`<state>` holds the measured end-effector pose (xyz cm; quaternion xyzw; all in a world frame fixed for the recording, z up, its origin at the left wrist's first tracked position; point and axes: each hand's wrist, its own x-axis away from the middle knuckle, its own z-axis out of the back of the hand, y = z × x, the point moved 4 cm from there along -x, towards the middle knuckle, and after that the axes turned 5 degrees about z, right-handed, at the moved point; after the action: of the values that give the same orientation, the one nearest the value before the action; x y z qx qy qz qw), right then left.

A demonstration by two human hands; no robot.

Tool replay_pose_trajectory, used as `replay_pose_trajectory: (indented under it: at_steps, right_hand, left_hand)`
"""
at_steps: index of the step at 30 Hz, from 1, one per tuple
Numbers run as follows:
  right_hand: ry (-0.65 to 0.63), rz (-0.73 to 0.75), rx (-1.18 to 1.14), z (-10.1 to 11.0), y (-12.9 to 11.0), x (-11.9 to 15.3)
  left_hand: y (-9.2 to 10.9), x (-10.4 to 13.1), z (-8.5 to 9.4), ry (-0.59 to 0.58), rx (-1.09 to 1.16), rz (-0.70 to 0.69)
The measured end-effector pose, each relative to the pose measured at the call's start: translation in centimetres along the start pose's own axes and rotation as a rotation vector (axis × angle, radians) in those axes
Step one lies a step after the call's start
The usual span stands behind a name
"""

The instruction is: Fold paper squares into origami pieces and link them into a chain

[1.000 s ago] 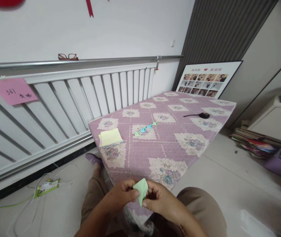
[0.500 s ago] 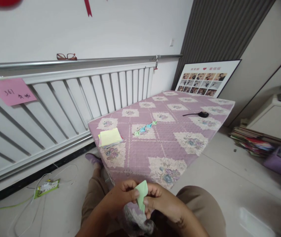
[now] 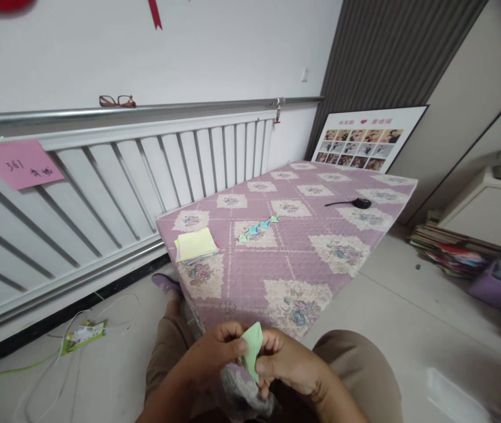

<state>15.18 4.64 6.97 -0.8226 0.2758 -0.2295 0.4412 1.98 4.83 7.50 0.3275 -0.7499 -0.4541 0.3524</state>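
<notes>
A folded piece of light green paper [image 3: 252,348] is pinched between both hands near the bottom centre. My left hand [image 3: 221,351] grips its left edge with thumb and fingers. On the right side, my right hand [image 3: 283,361] pinches the lower part of the paper. Several small folded green and blue papers [image 3: 254,229] lie in a slanting row on the purple flowered tablecloth [image 3: 254,273]. To their left rests a stack of paper sheets [image 3: 196,244], yellow on top.
A black object with a thin handle [image 3: 362,203] lies on the table's right part. A radiator [image 3: 197,158] runs along the wall. Glasses [image 3: 118,101] sit on the pipe. A power strip [image 3: 83,335] with cables is on the floor at left.
The hands stay nearly in place on the green paper. The right thumb has shifted slightly down along it, and the view has moved very little.
</notes>
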Motion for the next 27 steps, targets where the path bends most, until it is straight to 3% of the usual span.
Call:
replay_pose_trajectory:
  at_steps: [7,14,19,23,27]
  right_hand:
    - [-0.004,0.035,0.037,-0.4,-1.0,0.0]
    - [0.079,0.026,0.118,0.2,-1.0,0.2]
    - [0.088,0.017,0.183,0.1,-1.3,0.2]
    - [0.103,0.007,0.273,-0.3,-2.1,0.2]
    - [0.203,0.053,0.405,0.1,-2.7,0.1]
  left_hand:
    - [-0.1,0.2,0.2,0.016,0.032,0.001]
    - [1.8,0.7,-1.5,-0.181,-0.02,-0.008]
    - [2.8,0.9,-2.2,-0.25,-0.067,-0.014]
    - [2.3,0.7,-1.7,-0.208,-0.13,-0.017]
    - [1.3,0.1,-0.2,-0.007,-0.284,0.007]
